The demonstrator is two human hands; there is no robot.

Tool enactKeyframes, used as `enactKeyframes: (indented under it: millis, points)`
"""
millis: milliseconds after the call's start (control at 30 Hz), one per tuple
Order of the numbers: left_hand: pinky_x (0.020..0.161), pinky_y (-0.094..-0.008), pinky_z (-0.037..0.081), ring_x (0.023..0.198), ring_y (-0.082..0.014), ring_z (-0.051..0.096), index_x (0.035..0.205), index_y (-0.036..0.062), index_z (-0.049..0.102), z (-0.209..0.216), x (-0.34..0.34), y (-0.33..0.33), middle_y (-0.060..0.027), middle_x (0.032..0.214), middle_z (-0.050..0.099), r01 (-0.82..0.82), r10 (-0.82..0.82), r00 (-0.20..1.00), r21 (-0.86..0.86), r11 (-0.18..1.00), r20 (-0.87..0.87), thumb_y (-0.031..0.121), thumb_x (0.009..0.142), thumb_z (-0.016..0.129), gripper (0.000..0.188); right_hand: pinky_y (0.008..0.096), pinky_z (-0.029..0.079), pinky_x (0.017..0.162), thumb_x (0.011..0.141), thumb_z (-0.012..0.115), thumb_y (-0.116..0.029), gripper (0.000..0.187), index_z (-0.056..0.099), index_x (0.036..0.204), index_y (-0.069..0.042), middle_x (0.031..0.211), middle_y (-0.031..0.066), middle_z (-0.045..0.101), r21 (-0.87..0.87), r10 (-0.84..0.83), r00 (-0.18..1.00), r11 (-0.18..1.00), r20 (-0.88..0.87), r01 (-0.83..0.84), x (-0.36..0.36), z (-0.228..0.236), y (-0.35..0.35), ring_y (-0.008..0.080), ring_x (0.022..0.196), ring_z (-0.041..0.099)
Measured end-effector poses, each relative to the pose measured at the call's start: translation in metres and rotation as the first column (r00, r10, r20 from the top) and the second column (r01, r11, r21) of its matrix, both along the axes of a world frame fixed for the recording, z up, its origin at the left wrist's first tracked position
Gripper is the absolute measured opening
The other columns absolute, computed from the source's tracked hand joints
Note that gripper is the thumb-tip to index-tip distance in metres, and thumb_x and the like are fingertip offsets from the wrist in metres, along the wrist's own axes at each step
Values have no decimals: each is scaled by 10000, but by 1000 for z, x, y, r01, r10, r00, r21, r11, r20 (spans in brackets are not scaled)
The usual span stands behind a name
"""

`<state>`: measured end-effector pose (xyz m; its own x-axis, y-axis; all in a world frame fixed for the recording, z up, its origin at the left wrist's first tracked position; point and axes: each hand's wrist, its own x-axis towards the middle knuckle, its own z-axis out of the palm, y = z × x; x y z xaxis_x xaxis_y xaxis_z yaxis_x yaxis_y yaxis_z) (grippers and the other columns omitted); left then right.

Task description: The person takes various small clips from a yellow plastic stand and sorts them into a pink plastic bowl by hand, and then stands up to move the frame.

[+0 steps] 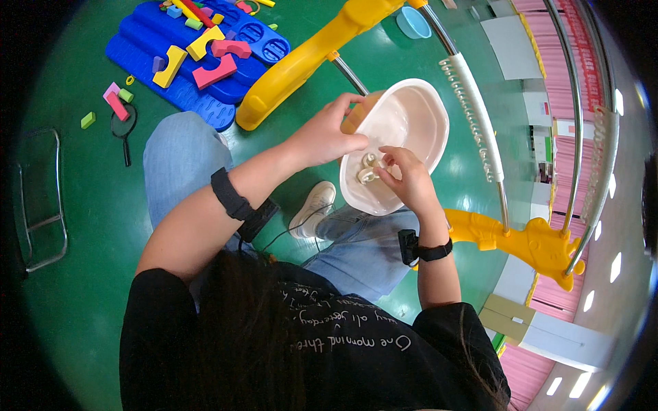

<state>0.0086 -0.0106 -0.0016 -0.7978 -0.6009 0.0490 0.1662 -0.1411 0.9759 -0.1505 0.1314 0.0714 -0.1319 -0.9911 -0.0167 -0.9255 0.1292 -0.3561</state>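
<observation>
Head view: left hand (336,133) holds the white basin (418,123), that bit looks done, can't tell if right hand (409,179) grips the white pieces (368,171) inside, so that's probably unfinished.

Hands: two, left hand (326,137) and right hand (411,181). White basin (415,123): one. Small white pieces (368,175) inside: at least two, partly hidden. Light blue bowl (414,23): one. Yellow arch blocks (169,67): two. Red arch blocks (218,71): two. Black wrist straps (229,194): two.
</observation>
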Motion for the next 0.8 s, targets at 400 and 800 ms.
enactKeyframes:
  millis: [400,800]
  points:
    - [752,-305,490,865,-173,567,1329,78,359,2,0,1,-128,1156,508,13,-12,1000,-24,1000,29,143,702,621,683,352,499,685,709,738,-86,168,654,841,-25,850,95,617,-26,108,994,994,20,-108,-1,9,4,277,778,615]
    - [931,-369,426,1113,-310,515,1288,17,386,2,0,0,-222,1221,480,25,-25,999,11,1000,43,231,677,665,705,304,490,687,721,732,-50,310,618,1009,-24,842,81,612,78,-2,998,997,57,-2,-4,16,13,186,746,596]
